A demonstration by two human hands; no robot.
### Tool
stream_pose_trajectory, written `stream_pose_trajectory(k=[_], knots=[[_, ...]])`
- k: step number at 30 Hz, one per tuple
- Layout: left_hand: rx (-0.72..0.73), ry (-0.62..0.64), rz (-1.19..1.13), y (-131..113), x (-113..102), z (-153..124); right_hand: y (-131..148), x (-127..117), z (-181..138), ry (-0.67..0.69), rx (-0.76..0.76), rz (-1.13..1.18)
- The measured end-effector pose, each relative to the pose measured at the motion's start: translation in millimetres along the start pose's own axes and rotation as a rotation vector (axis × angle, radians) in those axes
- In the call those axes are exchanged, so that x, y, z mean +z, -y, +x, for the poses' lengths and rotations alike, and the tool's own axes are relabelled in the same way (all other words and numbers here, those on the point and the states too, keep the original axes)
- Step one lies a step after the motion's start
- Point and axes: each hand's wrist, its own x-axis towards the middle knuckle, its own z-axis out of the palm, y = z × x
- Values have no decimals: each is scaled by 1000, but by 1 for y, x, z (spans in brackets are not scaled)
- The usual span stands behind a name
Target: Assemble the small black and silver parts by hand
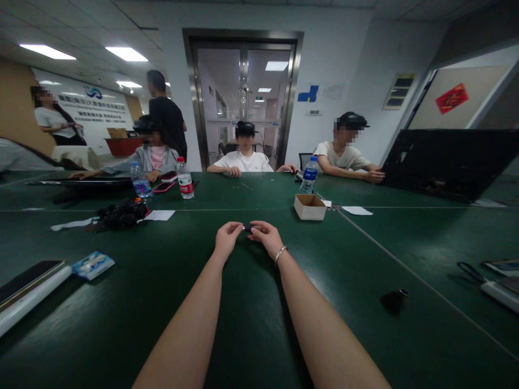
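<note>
Both my arms reach forward over the dark green table point(251, 324). My left hand point(227, 239) and my right hand point(265, 236) meet at the fingertips and pinch a small dark object point(246, 228) between them, just above the tabletop. Fingers of both hands are curled closed on it. A silver bracelet point(280, 253) circles my right wrist. What the small object is cannot be made out.
An open cardboard box point(310, 207) sits beyond my hands. Water bottles point(185, 179), point(140, 181), point(309, 175) stand further back. A black pile point(120, 214) lies left, a phone point(28, 275) and packet point(92, 265) near left, a small black item point(392, 300) right. Three seated people face me.
</note>
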Motion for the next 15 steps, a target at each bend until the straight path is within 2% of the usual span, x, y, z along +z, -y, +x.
stream_pose_trajectory(k=[8,15], knots=[[-53,-2,14,6,-2,4,1,0,-1,25,-11,-11],[-9,-17,73,5,-2,3,0,0,-2,47,-33,-23]])
